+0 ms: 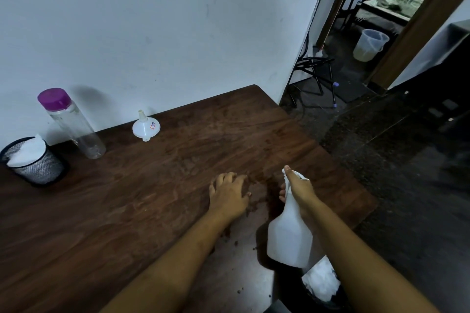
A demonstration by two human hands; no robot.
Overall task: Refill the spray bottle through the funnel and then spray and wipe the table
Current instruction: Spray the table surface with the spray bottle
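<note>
My right hand [297, 189] grips the neck and trigger head of a white spray bottle [288, 234], held tilted above the right part of the dark wooden table [127, 211]. My left hand [229, 192] lies flat on the tabletop just left of the bottle, fingers spread, holding nothing. Small dark droplets or crumbs speckle the wood around both hands. A white funnel [146, 126] stands upside down near the wall. A clear, empty-looking bottle with a purple cap [72, 123] stands at the back left.
A black mesh cup holding white tissue [33, 160] sits at the far left. A dark bin with white crumpled paper [321, 284] is below the table's right front. Right of the table are dark floor, a folding stand [315, 76] and a doorway with a bucket [370, 44].
</note>
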